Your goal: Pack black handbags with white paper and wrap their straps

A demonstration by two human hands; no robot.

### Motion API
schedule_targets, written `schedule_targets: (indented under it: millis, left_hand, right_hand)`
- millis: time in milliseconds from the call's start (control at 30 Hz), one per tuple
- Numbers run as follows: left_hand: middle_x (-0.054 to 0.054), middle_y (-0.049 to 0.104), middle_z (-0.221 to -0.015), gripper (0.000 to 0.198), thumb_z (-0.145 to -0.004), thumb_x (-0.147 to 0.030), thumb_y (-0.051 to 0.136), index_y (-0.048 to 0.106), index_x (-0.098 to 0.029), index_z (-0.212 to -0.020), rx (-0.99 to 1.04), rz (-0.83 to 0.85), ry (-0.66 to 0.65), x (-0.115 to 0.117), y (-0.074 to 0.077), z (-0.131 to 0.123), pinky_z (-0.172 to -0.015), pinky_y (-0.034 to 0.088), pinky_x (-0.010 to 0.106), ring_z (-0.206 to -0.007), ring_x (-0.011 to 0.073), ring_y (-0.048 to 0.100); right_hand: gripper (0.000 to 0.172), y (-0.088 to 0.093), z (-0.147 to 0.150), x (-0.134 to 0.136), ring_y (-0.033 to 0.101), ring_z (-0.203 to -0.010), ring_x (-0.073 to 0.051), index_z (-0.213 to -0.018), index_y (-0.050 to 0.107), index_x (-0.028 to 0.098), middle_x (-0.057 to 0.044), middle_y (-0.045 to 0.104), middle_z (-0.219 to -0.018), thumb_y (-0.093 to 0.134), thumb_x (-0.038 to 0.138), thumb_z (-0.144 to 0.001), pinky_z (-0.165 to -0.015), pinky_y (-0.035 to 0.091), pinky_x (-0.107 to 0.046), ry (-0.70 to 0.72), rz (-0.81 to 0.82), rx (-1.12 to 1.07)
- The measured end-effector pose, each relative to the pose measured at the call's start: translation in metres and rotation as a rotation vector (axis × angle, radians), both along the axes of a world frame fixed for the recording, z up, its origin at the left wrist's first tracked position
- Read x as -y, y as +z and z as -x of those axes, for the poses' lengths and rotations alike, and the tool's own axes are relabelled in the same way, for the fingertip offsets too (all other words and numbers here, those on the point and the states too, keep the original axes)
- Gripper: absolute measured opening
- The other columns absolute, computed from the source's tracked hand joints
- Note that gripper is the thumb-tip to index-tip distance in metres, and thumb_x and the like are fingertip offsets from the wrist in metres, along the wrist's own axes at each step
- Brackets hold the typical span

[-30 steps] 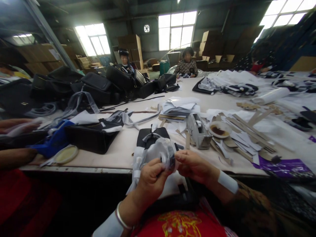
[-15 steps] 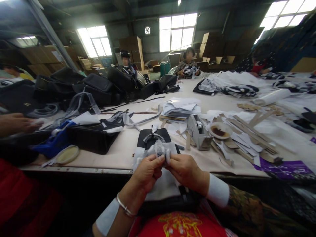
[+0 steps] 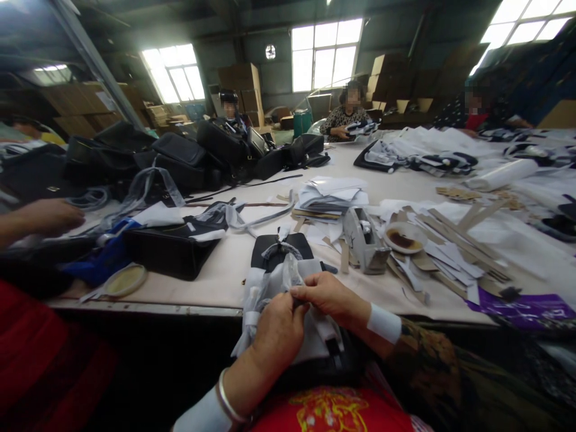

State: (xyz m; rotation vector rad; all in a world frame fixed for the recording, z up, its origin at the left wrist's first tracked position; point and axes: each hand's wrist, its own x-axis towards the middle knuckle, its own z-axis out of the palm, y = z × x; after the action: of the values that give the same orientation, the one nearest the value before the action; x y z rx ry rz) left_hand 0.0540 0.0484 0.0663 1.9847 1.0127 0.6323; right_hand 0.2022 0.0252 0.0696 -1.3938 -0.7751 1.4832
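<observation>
In front of me a black bag (image 3: pixel 302 243) lies at the table's edge and reaches down onto my lap. White paper and clear plastic film (image 3: pixel 292 273) cover much of its front, and its top handle (image 3: pixel 281 247) is wrapped in film too. My left hand (image 3: pixel 279 329), with a bangle at the wrist, is closed, its fingertips pinching the bunched film. Opposite it, my right hand (image 3: pixel 336 298) pinches the same film between thumb and fingers. The two hands touch over the bag, and what lies inside the film at the fingertips is hidden.
Right of the bag stand a grey tape dispenser (image 3: pixel 365 243), a dish of brown liquid (image 3: pixel 405 238) and cardboard strips (image 3: pixel 468 243). Left are a blue tape dispenser (image 3: pixel 101 255), a round lid (image 3: pixel 126 281) and a neighbour's hand (image 3: pixel 49 217). Black bags (image 3: pixel 180 153) pile up behind.
My left hand has rolled over, its back now facing up, and sits slightly lower. My right hand has shifted a little up and left. White wrapping now shows at the bag's left side.
</observation>
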Motion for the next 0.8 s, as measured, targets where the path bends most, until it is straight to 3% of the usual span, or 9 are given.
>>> schedule_targets:
  millis: [100,233,300,433,533,700,800]
  left_hand:
    - [0.006,0.066,-0.078,0.012,-0.086,-0.025,0.062,0.07,-0.016,-0.082,0.039,0.187,-0.046,-0.004,0.004,0.004,-0.069,0.042,0.032,-0.075,0.0212,0.06]
    - [-0.006,0.045,-0.06,0.036,-0.083,-0.052,0.069,0.063,-0.017,-0.089,0.197,0.866,-0.071,-0.019,0.009,0.012,-0.046,0.032,0.019,-0.051,0.0104,0.048]
    - [-0.006,0.048,-0.064,0.047,-0.081,-0.062,0.068,0.059,-0.018,-0.095,0.249,1.073,-0.042,-0.026,0.01,0.013,-0.043,0.035,0.016,-0.051,0.0102,0.054]
    - [0.007,0.066,-0.088,0.057,-0.083,-0.068,0.062,0.06,-0.016,-0.107,0.204,1.137,-0.034,-0.03,0.012,0.009,-0.042,0.051,0.023,-0.068,0.0229,0.072]
    - [0.012,0.068,-0.096,0.048,-0.094,-0.058,0.053,0.062,-0.013,-0.11,0.316,1.253,-0.053,-0.03,0.014,0.005,-0.045,0.055,0.026,-0.081,0.0283,0.075]
    - [0.004,0.066,-0.078,0.026,-0.102,-0.034,0.049,0.063,-0.012,-0.101,0.603,1.391,0.164,-0.028,0.016,-0.002,-0.06,0.06,0.027,-0.067,0.0146,0.069]
    - [0.004,0.066,-0.079,0.022,-0.102,-0.029,0.048,0.062,-0.012,-0.1,0.686,1.42,0.269,-0.024,0.018,-0.008,-0.065,0.061,0.029,-0.063,0.0121,0.066]
  right_hand:
    - [0.037,-0.005,0.006,0.002,0.05,-0.057,-0.011,-0.063,0.064,0.012,0.0,0.06,-0.06,0.085,0.042,-0.057,-0.055,0.036,-0.024,-0.085,-0.029,-0.068]
    - [0.032,-0.005,0.004,0.006,0.046,-0.057,-0.01,-0.064,0.062,0.013,0.001,0.057,-0.059,0.079,0.04,-0.064,-0.055,0.033,-0.024,-0.091,-0.104,0.01]
    - [0.03,-0.003,0.002,0.007,0.045,-0.058,-0.01,-0.063,0.059,0.014,0.002,0.054,-0.059,0.075,0.039,-0.067,-0.055,0.033,-0.025,-0.078,-0.153,0.074]
    - [0.028,-0.004,0.001,0.007,0.039,-0.056,-0.01,-0.059,0.051,0.017,0.004,0.045,-0.056,0.068,0.035,-0.073,-0.052,0.029,-0.025,-0.03,-0.208,0.254]
    - [0.028,-0.011,0.002,0.009,0.037,-0.057,-0.01,-0.058,0.046,0.019,0.005,0.042,-0.057,0.063,0.03,-0.078,-0.052,0.027,-0.025,-0.022,-0.278,0.425]
    - [0.027,-0.021,-0.002,0.008,0.042,-0.06,-0.011,-0.06,0.048,0.018,0.004,0.048,-0.06,0.063,0.023,-0.081,-0.058,0.03,-0.026,0.041,-0.432,0.683]
    - [0.021,-0.021,-0.008,0.004,0.048,-0.065,-0.012,-0.064,0.053,0.017,0.002,0.054,-0.065,0.061,0.018,-0.083,-0.061,0.035,-0.025,0.127,-0.451,0.727]
